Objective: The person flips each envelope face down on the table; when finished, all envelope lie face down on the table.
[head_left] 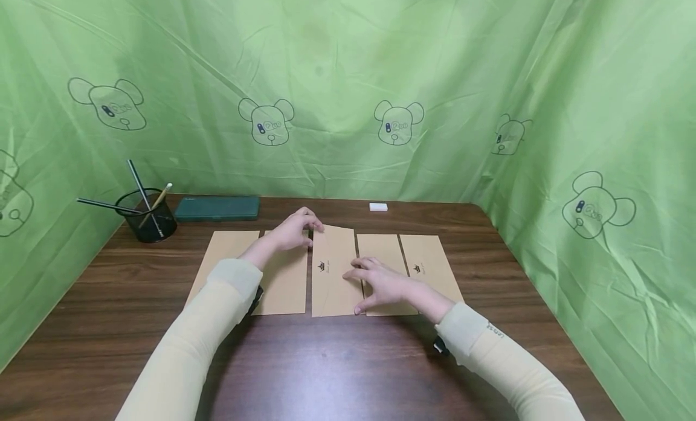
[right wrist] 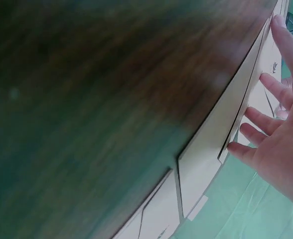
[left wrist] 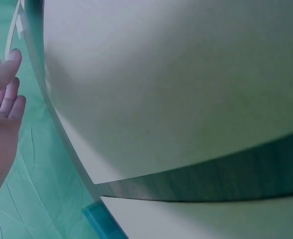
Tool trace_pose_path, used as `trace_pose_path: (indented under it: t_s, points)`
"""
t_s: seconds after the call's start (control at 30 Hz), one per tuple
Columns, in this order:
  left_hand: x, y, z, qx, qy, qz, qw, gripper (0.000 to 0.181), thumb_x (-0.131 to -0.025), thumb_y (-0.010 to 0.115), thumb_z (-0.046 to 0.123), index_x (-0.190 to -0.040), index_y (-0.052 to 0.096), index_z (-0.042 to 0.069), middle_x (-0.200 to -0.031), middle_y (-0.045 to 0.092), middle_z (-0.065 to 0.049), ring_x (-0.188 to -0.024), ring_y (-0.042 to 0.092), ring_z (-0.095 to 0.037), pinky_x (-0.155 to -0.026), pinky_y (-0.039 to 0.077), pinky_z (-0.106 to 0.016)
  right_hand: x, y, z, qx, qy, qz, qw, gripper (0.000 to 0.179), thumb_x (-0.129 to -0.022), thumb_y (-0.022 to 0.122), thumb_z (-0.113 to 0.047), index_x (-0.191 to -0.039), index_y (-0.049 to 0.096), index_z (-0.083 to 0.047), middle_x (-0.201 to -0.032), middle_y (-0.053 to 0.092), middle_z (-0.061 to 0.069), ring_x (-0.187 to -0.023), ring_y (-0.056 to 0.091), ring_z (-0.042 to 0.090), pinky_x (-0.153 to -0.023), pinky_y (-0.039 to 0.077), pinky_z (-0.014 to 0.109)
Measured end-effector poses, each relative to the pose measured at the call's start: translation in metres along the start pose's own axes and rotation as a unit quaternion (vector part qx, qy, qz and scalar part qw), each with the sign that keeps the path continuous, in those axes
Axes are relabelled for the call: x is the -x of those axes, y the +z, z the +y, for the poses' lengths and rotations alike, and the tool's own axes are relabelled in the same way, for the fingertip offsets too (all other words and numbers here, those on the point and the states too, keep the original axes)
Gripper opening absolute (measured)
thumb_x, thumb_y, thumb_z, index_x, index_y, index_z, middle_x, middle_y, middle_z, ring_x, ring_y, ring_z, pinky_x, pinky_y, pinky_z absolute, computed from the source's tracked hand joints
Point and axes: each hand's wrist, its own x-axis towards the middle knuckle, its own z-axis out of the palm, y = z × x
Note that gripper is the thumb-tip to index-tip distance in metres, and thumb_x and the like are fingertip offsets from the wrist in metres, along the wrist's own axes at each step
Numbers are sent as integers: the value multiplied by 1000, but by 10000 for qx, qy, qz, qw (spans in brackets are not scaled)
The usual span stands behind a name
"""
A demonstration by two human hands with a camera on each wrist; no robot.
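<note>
Found the middle envelope [head_left: 333, 276] third in a row of five on the dark wood-grained counter [head_left: 326, 360], brown, and printed with a small crown and tiny lettering. Saw its far edge reach slightly beyond its neighbours'; could not tell whether lifted or merely set farther back. Noted the left hand [head_left: 296, 231] at its far left corner, fingers and thumb pinching the edge. Saw the right hand [head_left: 383, 285] over its right side, fingers spread and loosely bent, grasping nothing, tips at or near the paper.

Noted the second envelope [head_left: 285, 282] just to the left, under the left hand's wrist, then the leftmost envelope [head_left: 223, 252], partly hidden by a cream sleeve [head_left: 190, 336]. Saw the fourth envelope [head_left: 380, 247] just right of the middle one, then the rightmost envelope [head_left: 432, 252], also crown-printed.

Farther back, made out a white block [head_left: 378, 207], a dark green case [head_left: 217, 208] and, at the left, a black pencil cup [head_left: 163, 228] holding pencils [head_left: 138, 182]. Beyond, saw a green curtain [head_left: 326, 58] patterned with bear-head outlines.
</note>
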Motion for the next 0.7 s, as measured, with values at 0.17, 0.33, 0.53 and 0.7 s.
trace_pose_path:
  t_s: [0.17,0.33,0.53,0.7]
  points:
    - [-2,0,-1,-235,200,170,9994,25,-76,76,1,-98,70,12,-113,50,-9,-102,53,-24,-97,42,-41,0,-4,1,-474,36,11,9989,77,-77,72,-51,-141,44,-17,-147,34,17,-136,28,34,-109,27,53]
    - [-2,-2,2,-307,346,247,9986,16,-80,73,4,-94,70,13,-111,51,-8,-103,53,-24,-97,42,-41,0,-11,-2,-824,52,60,9966,69,-88,61,-48,-144,39,-14,-146,39,12,-136,31,29,-112,25,47]
    - [-5,-6,12,-253,465,357,9980,11,-82,72,7,-91,69,13,-108,51,-6,-105,54,-24,-99,41,-40,-4,-16,-3,-1446,-39,274,9891,62,-95,53,-41,-145,35,-8,-145,43,8,-133,39,26,-110,31,43]
    - [-10,-8,21,-365,810,504,9948,10,-82,72,9,-91,70,10,-107,51,-8,-104,54,-24,-97,42,-39,-8,-23,-6,-2477,-130,375,9680,58,-96,53,-33,-147,30,-14,-145,43,10,-126,47,32,-102,40,47]
